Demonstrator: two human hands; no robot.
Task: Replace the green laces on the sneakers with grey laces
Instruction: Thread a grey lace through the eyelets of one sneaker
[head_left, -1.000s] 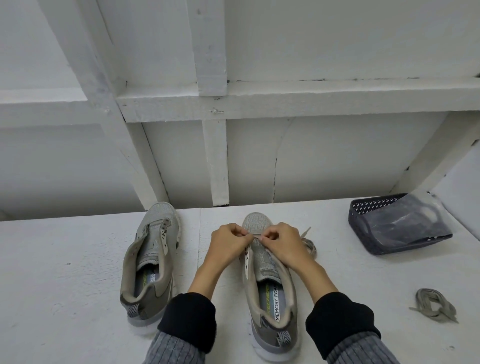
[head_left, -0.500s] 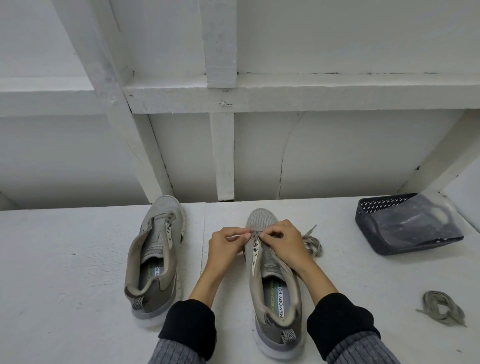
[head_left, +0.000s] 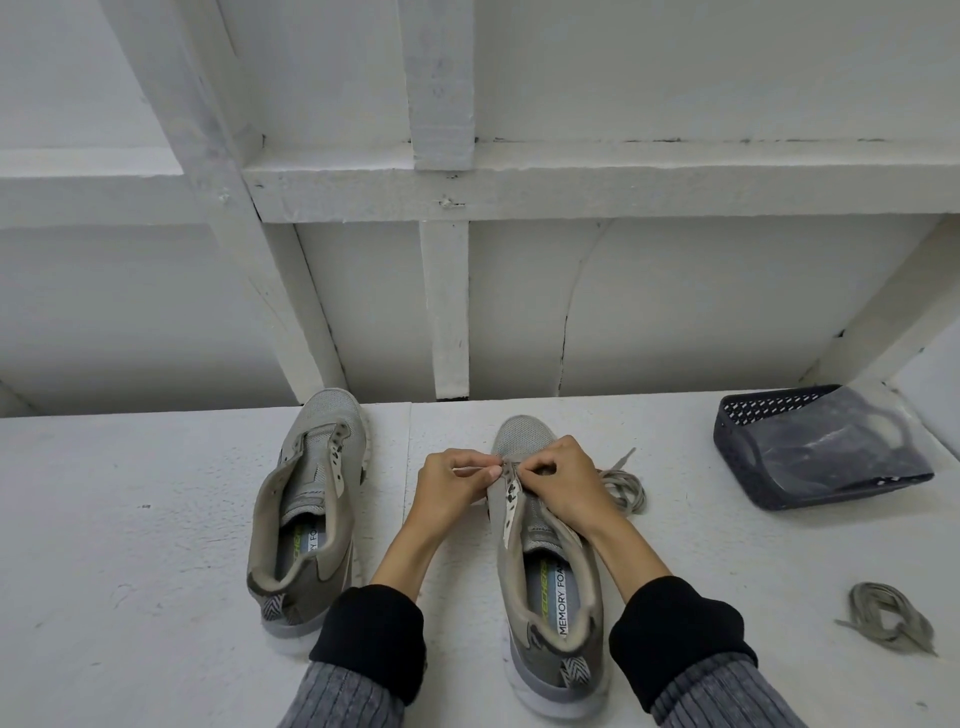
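Observation:
Two grey sneakers stand on the white surface, toes away from me. The left sneaker (head_left: 311, 499) has no lace in it. Over the toe end of the right sneaker (head_left: 550, 582) both hands work at the top eyelets. My left hand (head_left: 452, 488) pinches the end of a grey lace (head_left: 621, 486) at the left eyelet flap. My right hand (head_left: 563, 480) pinches the lace at the eyelets too. The rest of that lace lies coiled just right of the shoe. Another bundled lace (head_left: 888, 621) lies at the near right.
A dark plastic basket (head_left: 748, 457) holding a clear bag lies tipped at the far right. White wooden framing and a wall (head_left: 441, 312) rise right behind the shoes. My black-cuffed sleeves (head_left: 374, 639) flank the right sneaker's heel.
My hands have drawn slightly apart over the toe eyelets, and the left one now pulls a short stretch of lace out to the left. The camera tilted a little.

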